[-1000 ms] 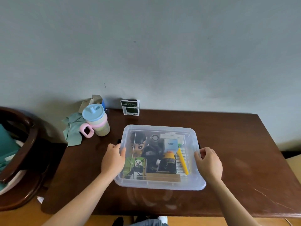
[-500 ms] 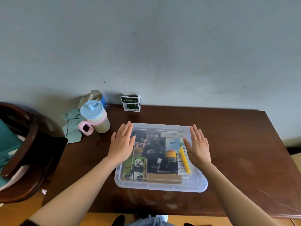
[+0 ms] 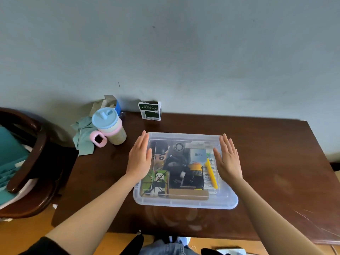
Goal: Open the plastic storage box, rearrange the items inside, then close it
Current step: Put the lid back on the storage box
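From your head camera, the clear plastic storage box [image 3: 185, 201] sits on the dark wooden table [image 3: 276, 172], lid on, its packed items showing through. Your left hand [image 3: 140, 159] lies flat over the lid's left edge, fingers straight and together, gripping nothing. Your right hand [image 3: 228, 160] lies the same way over the right edge, fingers extended, holding nothing. A blue-lidded cup [image 3: 110, 126] stands near the table's back left corner.

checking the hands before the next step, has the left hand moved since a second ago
Yes. The left hand has left the box's left edge and now lies flat, fingers straight, on the lid, reaching toward the far rim.
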